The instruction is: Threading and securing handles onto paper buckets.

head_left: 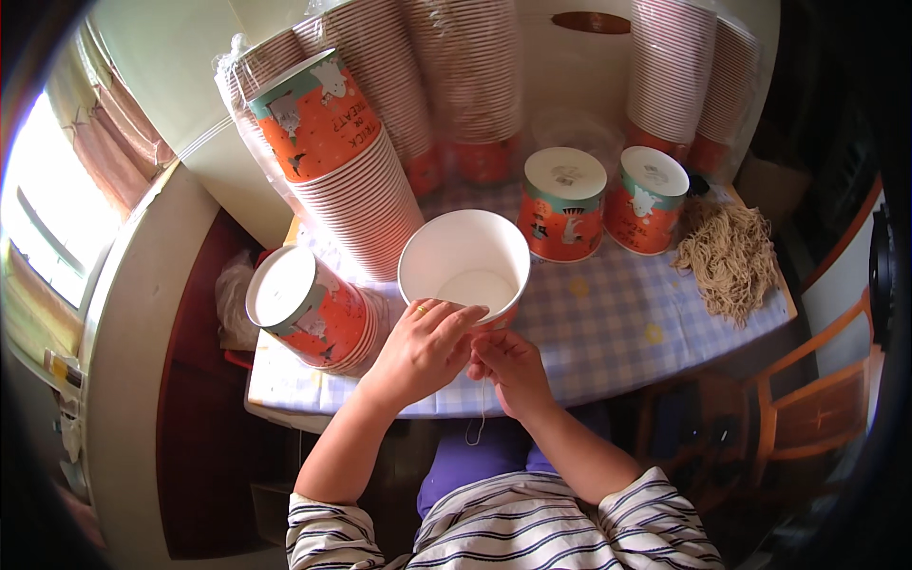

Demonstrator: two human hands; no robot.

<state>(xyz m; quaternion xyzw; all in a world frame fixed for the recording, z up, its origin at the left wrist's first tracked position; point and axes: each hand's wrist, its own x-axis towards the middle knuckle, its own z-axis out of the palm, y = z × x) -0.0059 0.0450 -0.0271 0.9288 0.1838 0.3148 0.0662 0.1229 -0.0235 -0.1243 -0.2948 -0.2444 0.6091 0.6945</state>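
Note:
A white-lined paper bucket (464, 242) stands open-side up at the middle of the table, directly in front of me. My left hand (423, 351) lies over its near rim, fingers closed on the edge and a ring on one of them. Just right of it, my right hand (513, 370) pinches a thin pale string (482, 408) against the bucket's near side. The string's loose end dangles below the table edge. How the string meets the bucket is hidden behind my fingers.
A tall leaning stack of orange buckets (356, 199) and a shorter stack (328, 323) stand left. Two upside-down buckets, one nearer (562, 204) and one farther right (648, 199), sit beside a heap of beige strings (730, 256). Plastic-wrapped stacks (475, 76) line the back. A wooden chair (817, 408) is at right.

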